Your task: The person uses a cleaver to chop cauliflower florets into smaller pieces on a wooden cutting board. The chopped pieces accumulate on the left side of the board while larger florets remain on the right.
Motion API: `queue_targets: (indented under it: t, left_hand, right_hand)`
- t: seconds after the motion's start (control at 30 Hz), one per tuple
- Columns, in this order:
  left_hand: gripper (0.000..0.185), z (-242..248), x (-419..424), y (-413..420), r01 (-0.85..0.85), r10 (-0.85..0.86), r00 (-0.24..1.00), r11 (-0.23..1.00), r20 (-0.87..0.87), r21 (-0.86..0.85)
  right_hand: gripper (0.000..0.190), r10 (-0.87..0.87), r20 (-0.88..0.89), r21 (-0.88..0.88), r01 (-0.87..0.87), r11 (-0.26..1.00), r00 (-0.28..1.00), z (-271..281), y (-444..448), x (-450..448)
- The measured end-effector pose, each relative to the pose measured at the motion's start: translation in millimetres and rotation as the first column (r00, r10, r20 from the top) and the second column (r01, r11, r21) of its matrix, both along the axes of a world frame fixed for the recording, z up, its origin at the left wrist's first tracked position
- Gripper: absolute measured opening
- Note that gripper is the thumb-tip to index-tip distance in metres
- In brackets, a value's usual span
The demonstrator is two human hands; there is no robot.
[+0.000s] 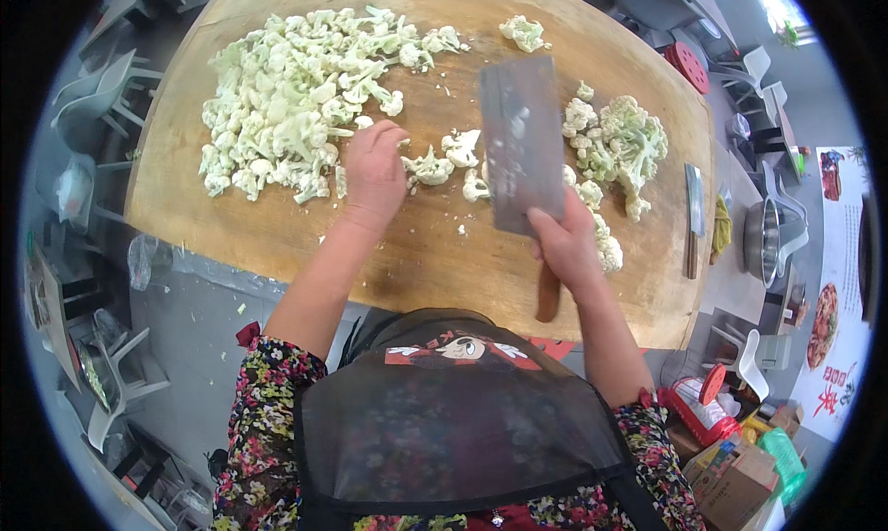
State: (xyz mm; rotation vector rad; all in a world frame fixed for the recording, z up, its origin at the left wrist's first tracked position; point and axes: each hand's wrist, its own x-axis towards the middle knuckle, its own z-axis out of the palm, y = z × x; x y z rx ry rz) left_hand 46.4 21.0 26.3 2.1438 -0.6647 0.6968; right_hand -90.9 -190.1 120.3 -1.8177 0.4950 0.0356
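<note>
My right hand (569, 236) grips a Chinese cleaver (522, 139) by its wooden handle. The broad blade is slightly blurred and tilts up over the wooden board, hiding part of the cauliflower behind it. With its fingers curled, my left hand (377, 170) is at the right edge of a large heap of cut cauliflower florets (291, 108). Whether it pinches a piece is hidden. Between my hands lie a few loose florets (431, 168). Right of the blade sits a bigger uncut cauliflower chunk (628, 139) among smaller pieces.
A second knife (694, 219) lies near the right edge of the wooden board (444, 267). One cauliflower chunk (525, 33) rests at the far side. Beyond the board stand a steel bowl (762, 242), a yellow-green cloth (721, 229), white chairs (114, 90) and cardboard boxes (732, 486).
</note>
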Motion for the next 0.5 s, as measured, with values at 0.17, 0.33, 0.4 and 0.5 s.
queue_targets:
  t: [0.17,0.33,0.4,0.5]
  left_hand:
    - [0.017,-15.0,-5.3,-50.6,0.265,-0.238,0.945,0.959,-0.227,0.097]
    - [0.027,-16.6,9.8,-68.7,0.339,-0.215,0.899,0.893,-0.382,0.296]
    - [0.027,-14.0,13.6,-76.3,0.300,-0.157,0.914,0.881,-0.373,0.366]
    - [0.023,-14.8,17.0,-79.9,0.324,-0.179,0.919,0.850,-0.352,0.416]
  right_hand:
    - [0.029,0.179,-0.303,-0.261,-0.262,0.929,0.936,14.6,-41.3,-67.6]
    - [0.031,0.316,-0.291,-0.299,-0.399,0.867,0.903,-16.1,-58.4,-103.9]
    - [0.032,0.286,-0.280,-0.306,-0.368,0.878,0.916,-27.8,-62.7,-97.9]
    - [0.030,0.041,-0.213,-0.339,-0.113,0.934,0.976,-43.1,-66.2,-92.6]
